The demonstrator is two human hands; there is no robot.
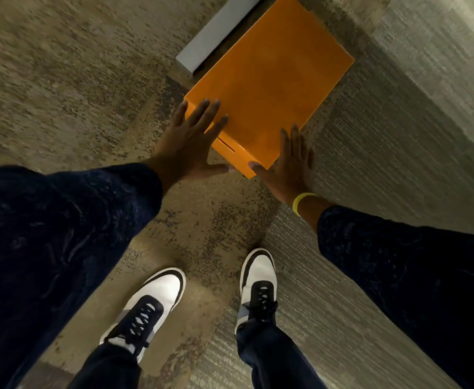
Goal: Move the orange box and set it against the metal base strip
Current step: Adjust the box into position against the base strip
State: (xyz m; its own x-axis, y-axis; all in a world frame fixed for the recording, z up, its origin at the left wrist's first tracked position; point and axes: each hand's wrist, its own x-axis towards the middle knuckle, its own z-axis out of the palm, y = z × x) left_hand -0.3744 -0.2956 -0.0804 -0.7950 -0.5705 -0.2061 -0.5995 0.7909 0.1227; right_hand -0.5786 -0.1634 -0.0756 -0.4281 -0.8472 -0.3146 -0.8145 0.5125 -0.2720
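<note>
Both hands flat, fingers spread, gripping nothing: left hand on near-left corner of orange box, right hand beside near-right corner. Box long axis toward upper right; metal base strip along upper-left edge, contact unclear.

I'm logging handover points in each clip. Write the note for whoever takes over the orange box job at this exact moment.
Left hand: open, fingers spread flat over the near left corner of the orange box.
Right hand: open, pressed to the box's near right corner, thumb on its near side.
The box lies flat on the carpet, one long edge alongside the metal base strip; whether they touch cannot be told.
Done: box brought to the strip.
Left: check it sits flush, then let go.
</note>
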